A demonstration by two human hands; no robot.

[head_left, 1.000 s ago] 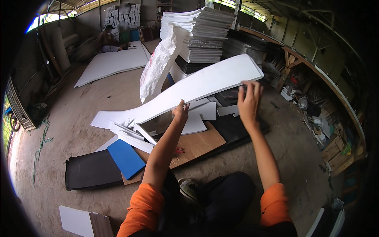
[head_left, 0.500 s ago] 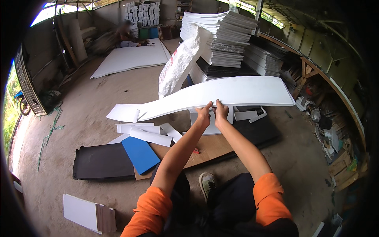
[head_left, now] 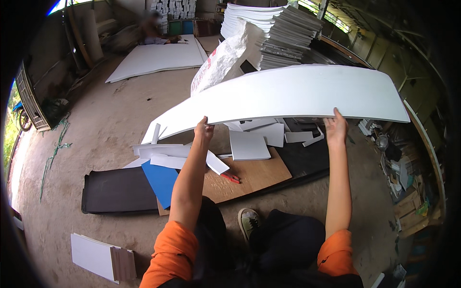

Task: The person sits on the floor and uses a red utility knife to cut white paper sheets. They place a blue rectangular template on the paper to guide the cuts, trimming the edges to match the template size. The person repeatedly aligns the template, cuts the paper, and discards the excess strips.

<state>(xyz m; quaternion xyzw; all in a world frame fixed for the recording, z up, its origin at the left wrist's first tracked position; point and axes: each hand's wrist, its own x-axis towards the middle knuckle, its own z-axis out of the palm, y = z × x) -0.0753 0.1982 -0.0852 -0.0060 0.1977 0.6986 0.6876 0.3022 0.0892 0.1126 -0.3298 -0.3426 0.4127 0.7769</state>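
A long white foam sheet (head_left: 297,91) stretches across in front of me, raised at its right and sloping down at its left end. My left hand (head_left: 203,128) grips its near edge left of the middle, thumb on top. Farther right, my right hand (head_left: 337,127) holds the same edge, thumb on top and fingers underneath. Below the sheet, white offcuts (head_left: 168,156), a square white piece (head_left: 248,145) and a blue sheet (head_left: 161,181) lie by a brown board (head_left: 259,177). A red-handled tool (head_left: 230,178) rests on the board.
Black padding (head_left: 120,192) lies under the board. Behind the sheet stand a white sack (head_left: 223,62) and a tall stack of sheets (head_left: 293,41). A person (head_left: 152,31) is by a large white sheet (head_left: 158,58) at the back. Cut white pieces (head_left: 93,254) lie at lower left.
My hands have moved apart along the sheet's near edge, the left one leftward and the right one rightward. The sheet has risen and shifted right.
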